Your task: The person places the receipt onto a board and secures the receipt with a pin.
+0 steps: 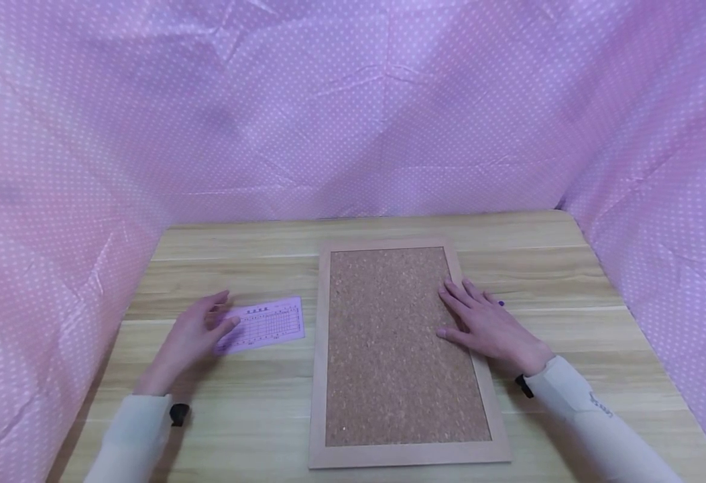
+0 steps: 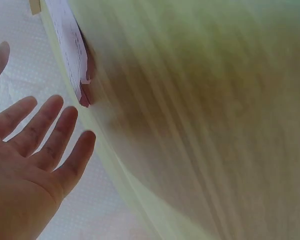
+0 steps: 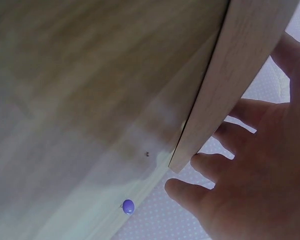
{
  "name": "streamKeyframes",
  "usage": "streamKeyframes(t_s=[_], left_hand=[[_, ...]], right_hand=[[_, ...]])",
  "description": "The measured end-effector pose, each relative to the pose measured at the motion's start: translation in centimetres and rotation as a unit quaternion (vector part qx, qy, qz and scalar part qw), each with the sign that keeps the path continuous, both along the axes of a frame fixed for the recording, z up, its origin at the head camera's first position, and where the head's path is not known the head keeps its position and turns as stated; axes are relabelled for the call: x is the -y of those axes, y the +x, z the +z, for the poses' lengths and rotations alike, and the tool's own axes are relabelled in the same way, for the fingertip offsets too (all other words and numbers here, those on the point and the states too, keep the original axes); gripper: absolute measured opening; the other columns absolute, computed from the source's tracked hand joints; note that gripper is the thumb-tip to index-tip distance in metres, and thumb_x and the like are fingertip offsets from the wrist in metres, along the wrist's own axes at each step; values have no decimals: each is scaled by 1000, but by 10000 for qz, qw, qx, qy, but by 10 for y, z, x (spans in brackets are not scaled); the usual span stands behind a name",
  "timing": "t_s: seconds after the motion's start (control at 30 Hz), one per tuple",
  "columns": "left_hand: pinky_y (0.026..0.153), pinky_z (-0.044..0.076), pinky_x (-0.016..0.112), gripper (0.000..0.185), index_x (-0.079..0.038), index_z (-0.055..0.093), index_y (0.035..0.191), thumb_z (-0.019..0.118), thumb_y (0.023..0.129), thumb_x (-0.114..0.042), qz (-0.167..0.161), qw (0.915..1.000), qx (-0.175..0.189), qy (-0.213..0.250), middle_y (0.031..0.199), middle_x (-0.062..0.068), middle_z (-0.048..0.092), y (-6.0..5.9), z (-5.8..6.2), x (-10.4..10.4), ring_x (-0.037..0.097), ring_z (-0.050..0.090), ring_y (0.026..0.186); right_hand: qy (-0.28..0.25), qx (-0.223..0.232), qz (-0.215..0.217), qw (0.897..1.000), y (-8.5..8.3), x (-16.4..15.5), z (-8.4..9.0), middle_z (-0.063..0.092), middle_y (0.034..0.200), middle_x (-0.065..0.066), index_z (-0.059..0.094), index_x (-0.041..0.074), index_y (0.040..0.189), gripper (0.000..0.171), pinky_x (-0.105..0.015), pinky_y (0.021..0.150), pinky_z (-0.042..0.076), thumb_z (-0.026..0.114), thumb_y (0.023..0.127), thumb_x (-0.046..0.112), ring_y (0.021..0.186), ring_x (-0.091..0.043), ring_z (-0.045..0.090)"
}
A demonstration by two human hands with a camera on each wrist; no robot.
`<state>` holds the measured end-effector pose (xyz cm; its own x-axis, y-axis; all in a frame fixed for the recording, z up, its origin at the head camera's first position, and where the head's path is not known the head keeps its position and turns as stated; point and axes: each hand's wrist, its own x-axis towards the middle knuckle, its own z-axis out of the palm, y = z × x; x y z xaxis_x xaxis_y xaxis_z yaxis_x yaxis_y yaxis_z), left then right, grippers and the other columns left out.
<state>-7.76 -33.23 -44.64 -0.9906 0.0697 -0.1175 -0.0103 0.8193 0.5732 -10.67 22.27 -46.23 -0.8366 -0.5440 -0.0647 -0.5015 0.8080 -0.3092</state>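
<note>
A purple printed paper slip (image 1: 266,324) lies on the wooden table (image 1: 238,402), left of a cork board (image 1: 389,342) with a pale wood frame. My left hand (image 1: 198,332) is open at the slip's left end, thumb near its edge, holding nothing. The left wrist view shows that hand (image 2: 40,145) with straight, spread fingers and the slip (image 2: 70,45) beyond them. My right hand (image 1: 482,322) rests flat, fingers spread, on the board's right frame. The right wrist view shows this hand (image 3: 250,185) by the frame (image 3: 235,80).
A small purple pushpin (image 1: 501,303) lies on the table just right of my right hand, also visible as a pushpin (image 3: 128,206) in the right wrist view. Pink dotted cloth (image 1: 353,121) walls the table on three sides.
</note>
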Motion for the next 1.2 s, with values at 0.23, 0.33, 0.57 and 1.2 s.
streamKeyframes(t_s=[0.23,0.33,0.57,1.2], left_hand=[[99,49,61,66,3,43,152,70,100,-28,-53,10000,32,75,136,27,59,-2,-2,9,45,60,119],[99,49,60,65,3,45,151,72,99,-24,-29,9999,85,120,135,27,60,-3,-3,13,44,60,119],[101,46,61,65,1,49,149,75,96,-25,37,9990,379,219,137,26,59,-5,-4,21,43,58,121],[86,49,48,33,0,69,122,76,93,-12,28,9993,358,-144,119,20,59,-14,-13,22,34,56,104]], right_hand=[[4,48,-3,10000,0,1,1,24,169,-16,33,4,161,84,-67,120,17,57,101,58,154,-48,14],[-2,79,-7,10000,0,1,0,24,169,-16,32,4,161,84,-66,120,17,57,101,58,154,-48,14],[3,112,-29,9999,0,2,0,23,170,-16,32,5,161,84,-67,119,19,57,101,58,154,-48,13],[-20,113,-54,9999,0,2,2,23,170,-15,32,5,162,84,-69,118,20,58,101,57,154,-47,14]])
